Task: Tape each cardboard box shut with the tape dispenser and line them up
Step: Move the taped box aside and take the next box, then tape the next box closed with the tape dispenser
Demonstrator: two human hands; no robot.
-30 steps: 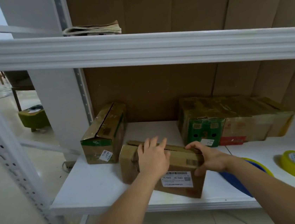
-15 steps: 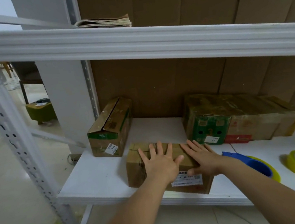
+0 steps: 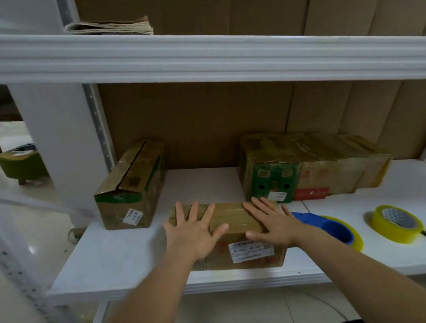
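Note:
A small cardboard box [image 3: 235, 218] with a white label lies at the front of the white shelf [image 3: 117, 262]. My left hand [image 3: 193, 232] and my right hand [image 3: 269, 224] both press flat on its top, fingers spread and straight. The blue tape dispenser [image 3: 331, 227] with a yellow roll lies just right of the box, beside my right wrist. Another box [image 3: 130, 189] with green tape and an open top seam stands at the back left. A row of boxes [image 3: 313, 168] stands side by side at the back right.
A spare yellow tape roll [image 3: 396, 222] lies on the shelf at the right. The upper shelf's white beam [image 3: 221, 56] crosses above, with folded papers [image 3: 111, 28] on it. A perforated white post [image 3: 6, 264] stands at the left. Cardboard sheets line the back.
Both hands went from holding the front box's sides to lying flat on its top with fingers spread. The box now sits squarer to the shelf's front edge.

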